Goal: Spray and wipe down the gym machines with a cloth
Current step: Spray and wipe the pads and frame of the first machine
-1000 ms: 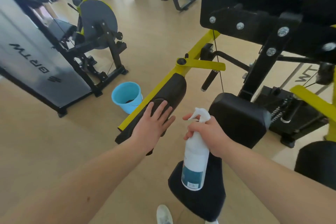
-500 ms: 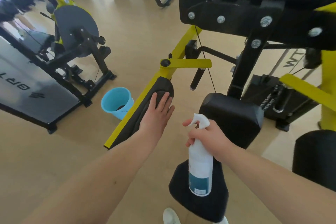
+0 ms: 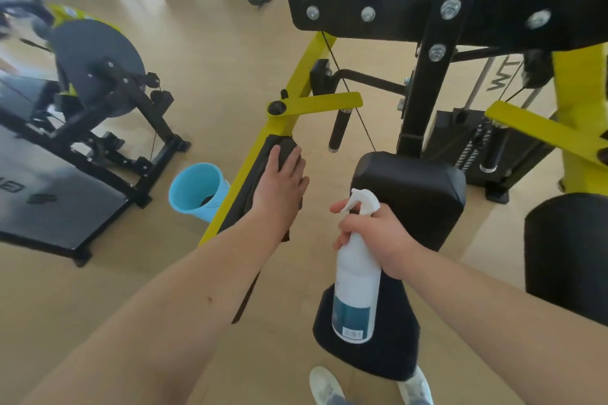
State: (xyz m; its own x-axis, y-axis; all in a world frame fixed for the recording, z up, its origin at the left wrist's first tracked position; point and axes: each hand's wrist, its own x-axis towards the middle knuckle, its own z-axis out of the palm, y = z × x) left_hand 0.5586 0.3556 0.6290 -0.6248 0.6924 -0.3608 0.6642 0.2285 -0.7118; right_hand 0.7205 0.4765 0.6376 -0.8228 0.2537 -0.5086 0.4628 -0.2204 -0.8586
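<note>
A black and yellow gym machine fills the right half of the head view. Its long black arm pad (image 3: 243,197) runs along a yellow bar (image 3: 227,204). My left hand (image 3: 279,187) lies flat on the upper end of that pad, fingers straight, pressing a dark cloth (image 3: 285,149) whose edge shows beyond the fingertips. My right hand (image 3: 375,233) grips the neck of a white spray bottle (image 3: 355,289) with a teal label, held upright in front of the black seat pad (image 3: 411,187), forefinger by the trigger.
A light blue bucket (image 3: 194,194) stands on the floor just left of the yellow bar. A black hanging handle (image 3: 339,131) and thin cable are beyond my left hand. Another machine with a grey disc (image 3: 95,59) stands at left. A round black roller pad (image 3: 566,246) is at right.
My left hand has slid with the cloth up the arm pad toward the yellow pivot. My right hand still holds the bottle in about the same place.
</note>
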